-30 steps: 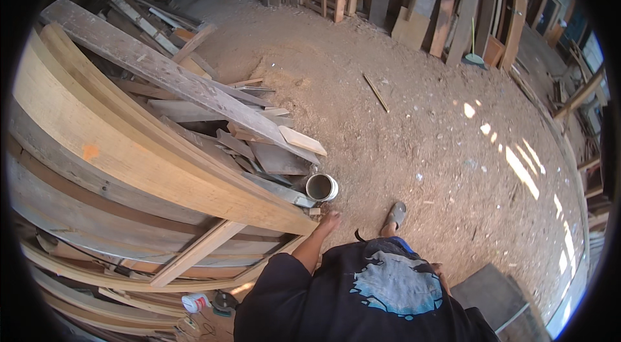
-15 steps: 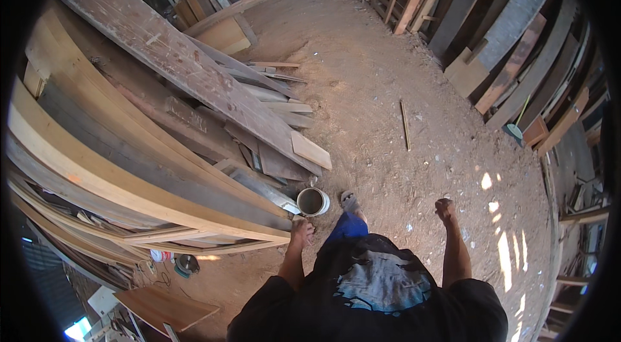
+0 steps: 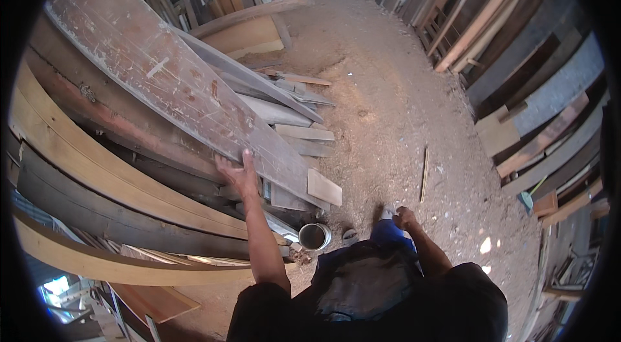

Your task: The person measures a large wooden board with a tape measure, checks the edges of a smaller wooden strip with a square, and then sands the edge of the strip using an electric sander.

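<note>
The wide weathered plank (image 3: 174,77) lies unlifted on the timber pile (image 3: 284,112) at left, the left hand (image 3: 239,178) spread at its near edge, gripping not yet done, while the right hand's (image 3: 405,218) state, farther right, cannot be told.

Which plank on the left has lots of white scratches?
The wide, reddish-brown plank slanting toward the bucket, with the left hand at its lower edge. Pale scratches mark its face; the long yellow planks look much cleaner.

Dim | sun-flecked floor (image 3: 388,141) right | glare (image 3: 57,285) lower left | black rim, edges bowed
</note>
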Demonstrator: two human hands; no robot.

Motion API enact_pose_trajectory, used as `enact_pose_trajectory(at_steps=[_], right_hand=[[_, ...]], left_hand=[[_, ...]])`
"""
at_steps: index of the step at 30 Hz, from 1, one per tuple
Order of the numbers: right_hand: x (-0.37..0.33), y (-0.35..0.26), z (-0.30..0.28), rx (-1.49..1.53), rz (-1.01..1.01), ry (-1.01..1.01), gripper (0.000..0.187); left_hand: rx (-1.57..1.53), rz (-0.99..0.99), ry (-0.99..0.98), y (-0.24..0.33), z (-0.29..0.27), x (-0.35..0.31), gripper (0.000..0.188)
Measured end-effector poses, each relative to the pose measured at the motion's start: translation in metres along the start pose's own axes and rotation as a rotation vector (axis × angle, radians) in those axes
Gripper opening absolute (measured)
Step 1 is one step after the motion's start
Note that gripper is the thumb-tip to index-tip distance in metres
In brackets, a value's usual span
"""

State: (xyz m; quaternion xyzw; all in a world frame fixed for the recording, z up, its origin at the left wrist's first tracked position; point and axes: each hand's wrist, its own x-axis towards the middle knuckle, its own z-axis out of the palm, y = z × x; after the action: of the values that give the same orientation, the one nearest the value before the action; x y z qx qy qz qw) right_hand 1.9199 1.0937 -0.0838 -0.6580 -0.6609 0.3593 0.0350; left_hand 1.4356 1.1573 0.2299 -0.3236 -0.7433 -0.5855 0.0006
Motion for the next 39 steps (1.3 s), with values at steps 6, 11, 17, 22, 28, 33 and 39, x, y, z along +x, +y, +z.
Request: enact_pose_trajectory(at_steps=[6, 11, 17, 22, 28, 33, 39], right_hand=[[0.182, -0.136, -0.089, -0.043, -0.242, -0.136, 0.046], [0.282, -0.241, -0.085, -0.155, -0.512, -0.191, 0.054], [0.356, -0.360, -0.055, -0.428, -0.782, -0.464, 0.071], [0.414, -0.406, 0.012, -0.678, -1.085, -0.352, 0.071], [0.407, -0.458, 0.060, -0.363, -1.041, -0.420, 0.068], [0.421, -0.462, 0.089, -0.208, -1.144, -0.100, 0.065], [0.432, -0.447, 0.112, -0.482, -1.054, -0.281, 0.045]], left_hand=[[-0.471, -0.273, 0.046, -0.014, 0.078, 0.036, 0.066], [-0.249, -0.042, 0.175, 0.003, 0.091, 0.030, 0.059], [0.020, -0.028, 0.314, 0.001, 0.081, 0.020, 0.067], [0.165, -0.124, 0.387, -0.002, 0.090, 0.014, 0.069], [0.239, -0.181, 0.435, -0.011, 0.098, 0.027, 0.073], [0.276, -0.148, 0.401, -0.022, 0.103, 0.057, 0.067], [0.312, -0.192, 0.399, -0.017, 0.098, 0.050, 0.069]])
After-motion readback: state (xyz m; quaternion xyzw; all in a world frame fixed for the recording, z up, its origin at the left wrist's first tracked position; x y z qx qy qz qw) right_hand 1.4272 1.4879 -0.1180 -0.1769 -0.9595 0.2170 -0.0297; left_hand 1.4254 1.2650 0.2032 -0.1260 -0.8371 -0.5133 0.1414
